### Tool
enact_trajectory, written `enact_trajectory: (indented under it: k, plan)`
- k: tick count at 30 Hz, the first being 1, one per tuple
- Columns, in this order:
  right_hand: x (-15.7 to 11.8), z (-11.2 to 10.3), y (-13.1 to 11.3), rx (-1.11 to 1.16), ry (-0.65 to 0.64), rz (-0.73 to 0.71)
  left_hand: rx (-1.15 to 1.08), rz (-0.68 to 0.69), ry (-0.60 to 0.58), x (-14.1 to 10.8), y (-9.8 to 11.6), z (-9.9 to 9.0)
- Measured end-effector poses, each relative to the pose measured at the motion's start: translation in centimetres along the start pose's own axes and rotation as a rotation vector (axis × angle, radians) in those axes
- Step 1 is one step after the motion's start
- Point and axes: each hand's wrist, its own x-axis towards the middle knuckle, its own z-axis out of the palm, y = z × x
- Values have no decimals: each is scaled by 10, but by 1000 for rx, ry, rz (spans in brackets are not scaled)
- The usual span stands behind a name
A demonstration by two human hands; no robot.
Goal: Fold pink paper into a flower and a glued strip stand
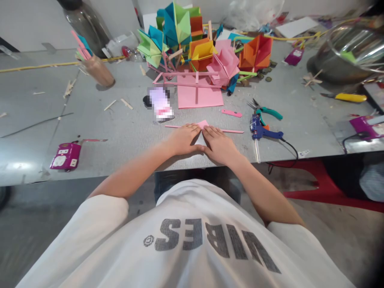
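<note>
A small piece of pink paper (203,123) with a pointed top lies on the table, mostly covered by my hands. My left hand (186,138) rests on its left side, palm down, fingers stretched out and the tips touching the paper. From the right, my right hand (218,143) lies flat across the paper the same way. My thumbs meet close to the table's front edge. A thin pink stick (234,131) lies crosswise, its ends showing past both hands and its middle hidden.
Folded paper shapes (177,28) stand behind a pink sheet (200,96) and a phone (162,105). To the right are a pink cutter (231,113), pliers (271,113) and a corded blue glue gun (265,131). A purple box (66,156) sits left; a metal bowl (327,68) stands far right.
</note>
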Motion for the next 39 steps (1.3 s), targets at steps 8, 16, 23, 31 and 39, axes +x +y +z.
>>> enact_trajectory:
  k: [8,16,23,31,39]
  plan:
    - [-43,8,-16,13,-26,-90,71,-89,-8,-51,58,19]
    - [-4,5,22,56,-60,-171,34,-152,-11,-26,39,23]
    - [48,3,48,44,-143,-130,-29,-105,17,7,-6,26]
    - [81,-3,57,33,-154,-53,-32,-123,29,29,-23,20]
    - [65,-20,56,164,100,-134,-65,-160,234,12,-21,2]
